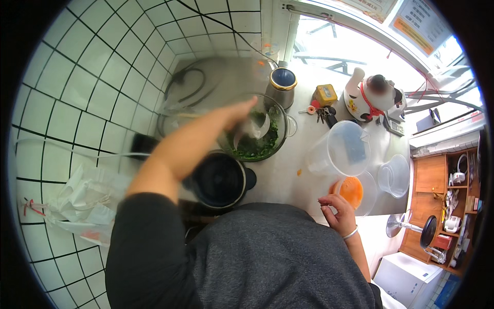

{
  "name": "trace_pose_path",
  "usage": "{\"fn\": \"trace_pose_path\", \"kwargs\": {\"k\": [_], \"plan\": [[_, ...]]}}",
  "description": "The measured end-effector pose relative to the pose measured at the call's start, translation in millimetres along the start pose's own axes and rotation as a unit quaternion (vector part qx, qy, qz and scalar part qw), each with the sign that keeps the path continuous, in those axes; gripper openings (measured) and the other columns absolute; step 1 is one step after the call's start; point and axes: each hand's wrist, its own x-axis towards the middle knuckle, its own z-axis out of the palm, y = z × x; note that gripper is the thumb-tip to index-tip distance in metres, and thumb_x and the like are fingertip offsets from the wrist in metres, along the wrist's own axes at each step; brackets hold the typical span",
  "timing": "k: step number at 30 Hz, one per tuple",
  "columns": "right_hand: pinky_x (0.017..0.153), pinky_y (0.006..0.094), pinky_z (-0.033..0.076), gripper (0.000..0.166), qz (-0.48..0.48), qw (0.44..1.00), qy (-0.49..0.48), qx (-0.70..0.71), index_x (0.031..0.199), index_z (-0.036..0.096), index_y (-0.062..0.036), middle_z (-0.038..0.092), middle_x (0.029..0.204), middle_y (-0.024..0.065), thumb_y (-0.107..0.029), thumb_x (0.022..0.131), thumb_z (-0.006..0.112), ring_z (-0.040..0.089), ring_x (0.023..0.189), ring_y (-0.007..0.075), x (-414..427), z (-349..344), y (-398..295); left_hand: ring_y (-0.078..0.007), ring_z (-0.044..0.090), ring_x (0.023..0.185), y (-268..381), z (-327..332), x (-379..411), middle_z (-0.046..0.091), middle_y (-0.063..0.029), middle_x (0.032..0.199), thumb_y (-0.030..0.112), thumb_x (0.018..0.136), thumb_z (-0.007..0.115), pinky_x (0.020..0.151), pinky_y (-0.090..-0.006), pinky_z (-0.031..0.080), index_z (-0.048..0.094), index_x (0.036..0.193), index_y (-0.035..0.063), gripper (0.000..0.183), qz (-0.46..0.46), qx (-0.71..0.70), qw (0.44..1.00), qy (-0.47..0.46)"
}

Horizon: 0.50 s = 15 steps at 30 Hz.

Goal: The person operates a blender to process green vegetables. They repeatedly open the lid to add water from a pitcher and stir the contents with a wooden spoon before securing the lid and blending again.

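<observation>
My left hand (241, 114), blurred, is over a glass bowl (286, 131) of chopped leafy greens (266, 148). A pale translucent piece (256, 129) shows in the bowl beneath my fingers; whether I hold it is unclear. My right hand (339, 216), with a bracelet at the wrist, is at the near edge of a clear plastic container with orange contents (351, 192). Its fingers are curled by what looks like the container's handle; the grip itself is hidden. A large clear plastic jug (347, 148) stands just beyond, partly over that container.
A dark round pot (218, 179) is close by my left forearm. Behind the bowl stands a metal kettle (283, 87). Keys (326, 115), a yellow box (325, 95) and a cat figurine (372, 96) line the window side. A clear tub (393, 176) stands at the counter's right end.
</observation>
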Motion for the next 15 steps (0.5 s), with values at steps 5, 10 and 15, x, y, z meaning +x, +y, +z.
{"fn": "trace_pose_path", "kwargs": {"k": [5, 10, 15], "plan": [[0.072, 0.0272, 0.05, 0.017, 0.016, 1.0, 0.022, -0.011, 0.094, 0.063, -0.0011, 0.063, 0.085, 0.0093, 0.001, 0.077, 0.061, 0.063, 0.078, 0.019, -12.0, -4.4, 12.8, -0.032, 0.006, 0.139, 18.1, -32.0, -53.8, 0.004, -0.0271, 0.148, 0.077, 0.078, 0.031, 0.111, -0.0422, 0.007, 0.003, 0.139, -0.011, 0.111, 0.004, -0.029, 0.999, -0.036], [0.069, 0.0288, 0.049, 0.017, -0.017, 1.0, 0.012, 0.009, 0.094, 0.064, -0.0033, 0.062, 0.084, 0.0094, -0.003, 0.077, 0.062, 0.062, 0.075, 0.0209, -9.6, 4.1, 13.7, -0.0317, 0.004, 0.139, 13.1, -5.2, -46.5, 0.003, -0.0274, 0.148, 0.077, 0.078, 0.032, 0.111, -0.0415, 0.008, 0.001, 0.14, -0.0089, 0.111, 0.014, -0.038, 0.997, -0.062], [0.068, 0.0288, 0.049, 0.017, -0.017, 1.0, 0.024, 0.004, 0.094, 0.064, -0.0031, 0.062, 0.084, 0.0094, -0.002, 0.077, 0.062, 0.062, 0.074, 0.0211, -16.5, -3.9, 13.7, -0.0333, -0.001, 0.139, -7.6, 6.4, -19.5, -0.003, -0.0289, 0.147, 0.077, 0.078, 0.031, 0.112, -0.0415, 0.006, -0.003, 0.14, -0.0085, 0.111, 0.004, -0.071, 0.997, 0.029]]}}
